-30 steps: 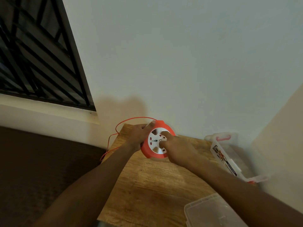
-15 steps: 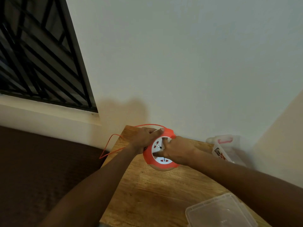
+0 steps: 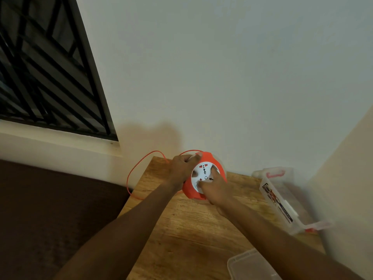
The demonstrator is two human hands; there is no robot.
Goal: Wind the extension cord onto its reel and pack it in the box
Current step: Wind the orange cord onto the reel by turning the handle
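Lower right corner: a clear lid (image 3: 248,266) is cut off by the frame edge. The clear box (image 3: 282,201) lies on its side at the right end of the wooden table (image 3: 191,229), blurred; its printed label shows colours but no readable words, and a red latch is at its far end. The orange reel (image 3: 203,175) is at the table's far edge near the wall, held tilted with its white socket face turned up toward the camera; markings there are too small to read. Left hand (image 3: 181,168) is closed around the reel's left rim, fingers curled over the top. Right hand (image 3: 214,188) covers the lower right of the face, fingertips pressed on it. Thin orange cord (image 3: 137,168) loops off the table's left edge; its far end is hidden.
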